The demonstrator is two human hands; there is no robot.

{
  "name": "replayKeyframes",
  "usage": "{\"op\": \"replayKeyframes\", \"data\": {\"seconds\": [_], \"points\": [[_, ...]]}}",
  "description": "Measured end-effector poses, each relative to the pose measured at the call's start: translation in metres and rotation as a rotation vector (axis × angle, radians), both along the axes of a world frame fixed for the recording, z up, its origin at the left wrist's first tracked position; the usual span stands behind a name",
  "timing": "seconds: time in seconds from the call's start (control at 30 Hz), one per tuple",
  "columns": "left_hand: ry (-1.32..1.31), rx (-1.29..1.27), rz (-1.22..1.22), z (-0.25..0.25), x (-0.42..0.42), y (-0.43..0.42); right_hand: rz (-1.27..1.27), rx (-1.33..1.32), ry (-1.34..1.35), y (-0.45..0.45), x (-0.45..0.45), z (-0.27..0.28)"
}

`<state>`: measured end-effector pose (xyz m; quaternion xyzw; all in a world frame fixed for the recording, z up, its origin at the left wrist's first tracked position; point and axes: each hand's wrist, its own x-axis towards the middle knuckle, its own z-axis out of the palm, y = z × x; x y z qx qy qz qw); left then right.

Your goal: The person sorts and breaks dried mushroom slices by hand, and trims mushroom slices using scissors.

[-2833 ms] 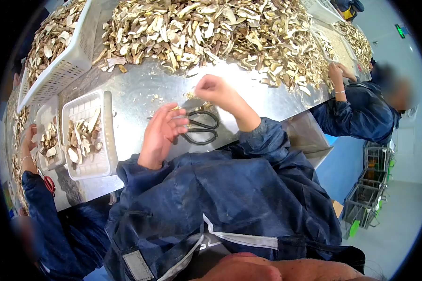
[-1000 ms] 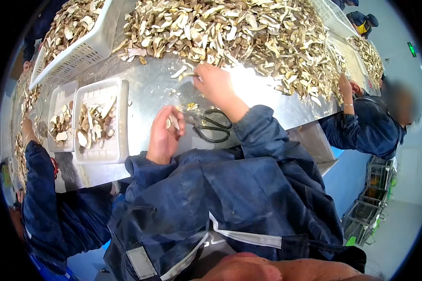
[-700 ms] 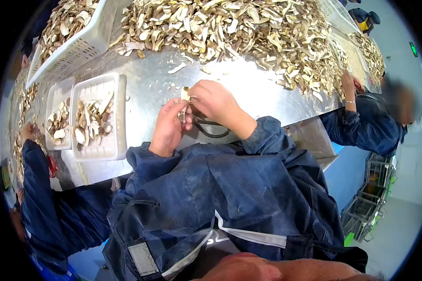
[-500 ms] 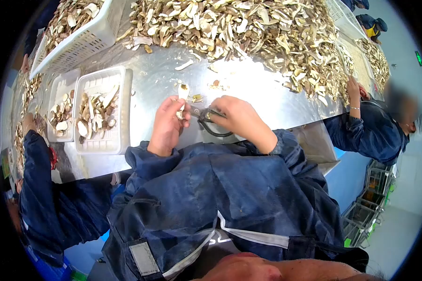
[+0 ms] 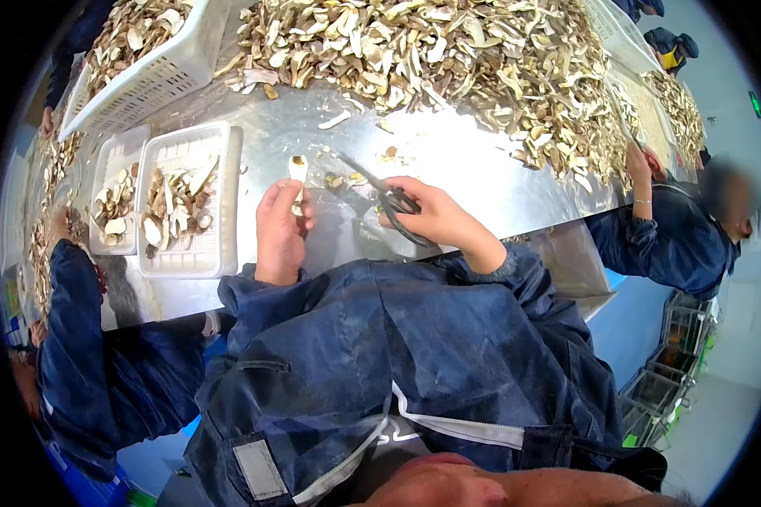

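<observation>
Between the thumb and fingers of my left hand (image 5: 282, 226) is a pale mushroom slice (image 5: 298, 167), upright, with a dark yellowish spot near its top. My right hand (image 5: 438, 216) is closed on the black handles of the scissors (image 5: 379, 188), whose blades point up and left over the metal table (image 5: 266, 139). Small yellowish scraps (image 5: 336, 181) lie beside the blades. A large pile of sliced mushrooms (image 5: 448, 51) spreads beyond my hands.
A white tray (image 5: 231, 203) and a smaller tray (image 5: 101, 243) hold slices at the left. Behind them stands a white perforated crate (image 5: 156, 89). A co-worker's sleeve (image 5: 80, 338) is at the left, another co-worker's sleeve (image 5: 672, 241) at the right.
My right hand has left the slice and lifted the scissors from the table. My left hand brought the slice together with the right hand, then moved slightly left with it.
</observation>
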<state>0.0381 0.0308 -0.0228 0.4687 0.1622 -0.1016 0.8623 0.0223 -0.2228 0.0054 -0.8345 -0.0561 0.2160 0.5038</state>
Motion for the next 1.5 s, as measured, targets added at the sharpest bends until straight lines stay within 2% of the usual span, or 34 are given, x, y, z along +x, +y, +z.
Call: {"op": "replayKeyframes", "data": {"seconds": [0.13,0.17,0.27,0.3,0.4,0.5,0.7,0.8,0.9,1.0,1.1,1.2,1.3,1.4,1.5], "points": [[0.003,0.008,-0.038,-0.001,0.001,-0.007,-0.055,0.237,0.064,0.002,-0.013,-0.005],[0.001,0.004,-0.056,-0.001,0.003,-0.011,-0.030,0.239,0.133,0.002,-0.014,-0.001],[-0.031,0.010,-0.172,-0.004,0.003,-0.016,0.022,0.340,0.114,0.008,-0.014,0.002],[-0.011,0.005,-0.211,0.000,0.001,-0.019,0.039,0.294,0.132,0.009,-0.012,-0.005],[0.033,0.005,-0.257,0.005,-0.003,-0.021,-0.016,0.479,0.152,0.013,-0.015,-0.016],[0.041,0.030,-0.262,0.001,-0.002,-0.017,0.061,0.241,0.082,0.010,-0.016,-0.016],[0.096,0.010,-0.316,0.007,-0.002,-0.013,0.080,-0.004,-0.034,0.011,-0.015,-0.005],[0.114,-0.097,-0.302,0.000,-0.001,-0.004,0.084,-0.242,-0.368,0.009,-0.013,-0.013],[0.058,-0.237,-0.297,0.000,-0.001,0.002,0.060,-0.375,-0.385,0.010,-0.010,-0.009],[0.117,-0.451,-0.240,-0.008,0.000,0.006,0.142,-0.612,-0.515,0.012,-0.006,0.004],[0.164,-0.601,-0.205,-0.018,-0.001,0.007,0.238,-0.750,-0.499,0.009,0.015,0.020],[0.189,-0.548,-0.118,-0.019,-0.004,0.003,-0.036,-0.672,-0.622,0.009,0.061,0.006],[0.123,-0.635,-0.099,-0.027,-0.002,0.003,-0.191,-0.725,-0.857,0.002,0.098,-0.027],[0.035,-0.705,-0.116,-0.027,-0.004,0.006,-0.126,-0.665,-0.768,0.003,0.110,-0.039],[0.044,-0.736,-0.068,-0.022,-0.004,0.004,-0.131,-0.492,-0.464,0.010,0.106,-0.023]]}}
